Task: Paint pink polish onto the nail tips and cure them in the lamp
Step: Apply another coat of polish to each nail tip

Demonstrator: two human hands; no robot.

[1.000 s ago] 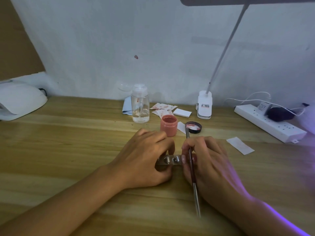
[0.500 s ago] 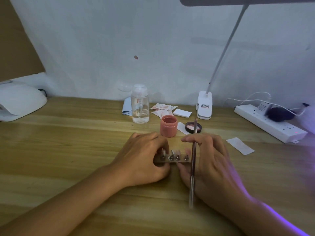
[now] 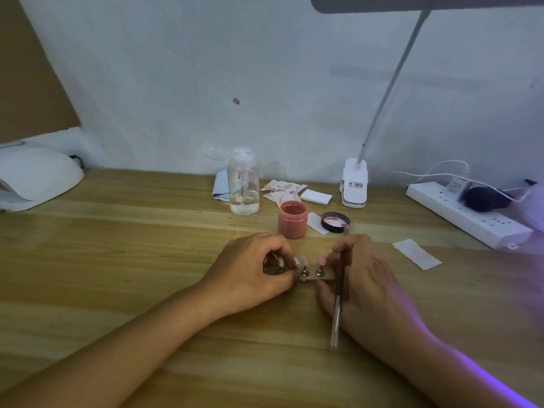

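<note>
**On the table, mid-job: tips partly pink, none cured yet**

At the far left edge of the table (image 3: 117, 245) sits the white curing lamp (image 3: 35, 178), well apart from the work, with nothing visible inside it. Moving right, the left hand (image 3: 250, 269) rests on the wood, its fingers (image 3: 282, 248) curled around the left end of a small metal stand (image 3: 313, 276) that carries the nail tips (image 3: 321, 259) upright on little pegs. Behind it stand a clear pump bottle (image 3: 243, 184) and the open jar of pink polish (image 3: 293, 219), with its lid (image 3: 335, 221) lying just to the right on a paper slip.

On the stand, the tip nearest the right hand looks clearly pink. The one beside it is paler, and those under the left fingers are too hidden to judge. The right hand (image 3: 362, 278) holds the right end of the stand between thumb and fingertips. It also grips a brush (image 3: 338, 290), whose bristle end points away towards the lid and does not touch any tip.

Further right are a desk lamp's clip base (image 3: 354, 184), a stained wipe (image 3: 416, 254) and a power strip (image 3: 468, 213).

My reading is that at least one tip has colour and the rest may need coats. The whole stand must still travel left to the lamp, so curing remains entirely undone.
</note>
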